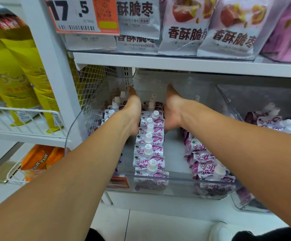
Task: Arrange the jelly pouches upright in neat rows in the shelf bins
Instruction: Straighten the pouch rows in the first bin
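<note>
A clear plastic shelf bin (176, 190) holds purple-and-white jelly pouches with white caps. A middle row of pouches (149, 146) stands upright from the bin's front to its back. My left hand (132, 110) lies flat against the left side of that row, fingers straight and reaching deep into the bin. My right hand (173, 110) presses flat on the row's right side. Another upright row (114, 105) stands left of my left hand. On the right side of the bin, loose pouches (204, 159) lie tilted and overlapping.
A second clear bin (228, 100) to the right holds more jumbled pouches (277, 119). The white shelf (193, 64) above carries snack bags. Yellow bags (19, 70) sit in a wire basket at left, orange packs (40, 159) below. A price tag (82, 14) hangs above.
</note>
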`<state>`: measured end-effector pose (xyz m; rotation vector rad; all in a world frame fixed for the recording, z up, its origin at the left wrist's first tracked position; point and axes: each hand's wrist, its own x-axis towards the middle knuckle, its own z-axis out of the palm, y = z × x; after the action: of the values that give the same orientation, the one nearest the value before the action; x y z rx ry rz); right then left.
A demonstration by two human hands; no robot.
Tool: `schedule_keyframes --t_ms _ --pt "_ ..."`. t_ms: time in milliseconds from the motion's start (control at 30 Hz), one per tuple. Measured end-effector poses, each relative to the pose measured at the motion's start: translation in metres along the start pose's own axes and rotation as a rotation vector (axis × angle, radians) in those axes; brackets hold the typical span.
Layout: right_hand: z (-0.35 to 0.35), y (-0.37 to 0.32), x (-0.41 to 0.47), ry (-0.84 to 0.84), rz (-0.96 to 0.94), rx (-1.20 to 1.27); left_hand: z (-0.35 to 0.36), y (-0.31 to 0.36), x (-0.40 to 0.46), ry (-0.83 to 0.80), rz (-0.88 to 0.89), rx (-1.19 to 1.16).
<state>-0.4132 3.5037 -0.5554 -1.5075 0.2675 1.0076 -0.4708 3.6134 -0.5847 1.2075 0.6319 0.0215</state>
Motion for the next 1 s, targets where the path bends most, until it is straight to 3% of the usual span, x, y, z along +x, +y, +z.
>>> schedule_keyframes --t_ms 200,500,667,900,1000 --pt "0.001 0.0 0.005 0.005 0.005 -0.024 -0.01 -0.003 0.042 0.034 -0.192 0.062" --pt "0.007 0.002 0.014 0.086 -0.033 0.006 0.008 -0.002 0.005 0.122 -0.185 0.128" --pt "0.014 0.007 -0.014 0.222 -0.148 -0.078 -0.002 -0.008 0.048 0.127 -0.131 0.087" --pt "0.013 0.007 -0.01 0.064 -0.175 0.075 -0.011 -0.018 0.065 0.113 -0.129 0.124" --pt "0.012 0.008 -0.013 0.062 -0.149 -0.006 -0.011 -0.021 0.07 0.105 -0.124 0.173"
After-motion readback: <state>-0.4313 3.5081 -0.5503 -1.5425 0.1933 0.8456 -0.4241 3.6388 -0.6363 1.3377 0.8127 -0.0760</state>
